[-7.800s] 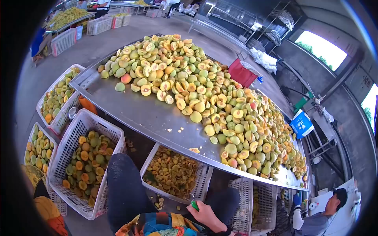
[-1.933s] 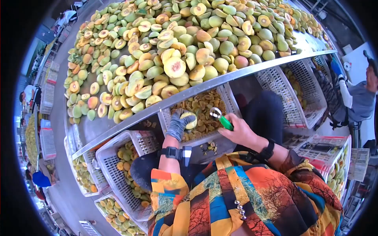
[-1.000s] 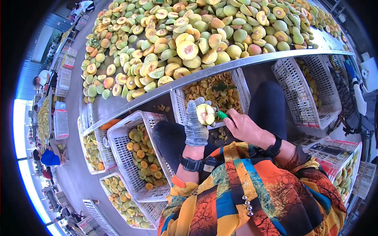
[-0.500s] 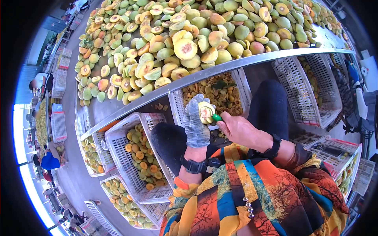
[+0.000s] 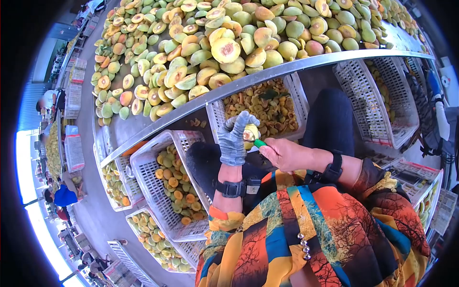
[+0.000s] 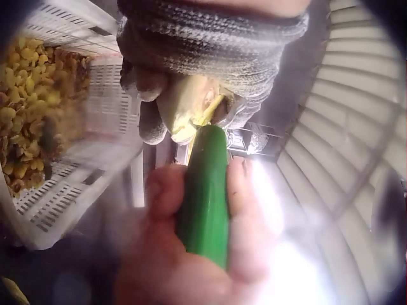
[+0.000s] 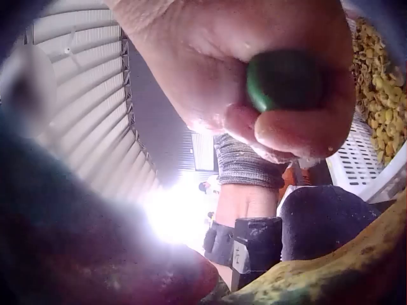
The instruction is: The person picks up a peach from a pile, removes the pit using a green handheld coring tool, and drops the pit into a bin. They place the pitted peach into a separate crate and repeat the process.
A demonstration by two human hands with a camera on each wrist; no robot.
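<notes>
My gloved left hand [image 5: 232, 139] grips a pale peach half [image 5: 249, 134] over the scrap crate, its cut face turned toward the right hand. My bare right hand [image 5: 289, 155] holds a corer by its green handle [image 5: 259, 143]. In the left wrist view, the handle [image 6: 206, 197] points straight at the peach half [image 6: 181, 108], and the tool's head is at the cut flesh, partly hidden by fruit and glove [image 6: 216, 44]. The right wrist view shows the handle's butt [image 7: 283, 79] inside the curled right fingers [image 7: 299, 133].
A steel table [image 5: 158, 130] heaped with peach halves [image 5: 201, 57] spans the front. Beneath it stands a white crate [image 5: 300, 95] of fruit scraps. Crates of cored halves [image 5: 179, 184] stand at the left, between knee and aisle; another crate [image 5: 382, 110] stands right.
The left hand, out of sight at first, now holds a peach half. The corer, apart from the fruit 1.9 s ago, has come to its cut face and turned there.
</notes>
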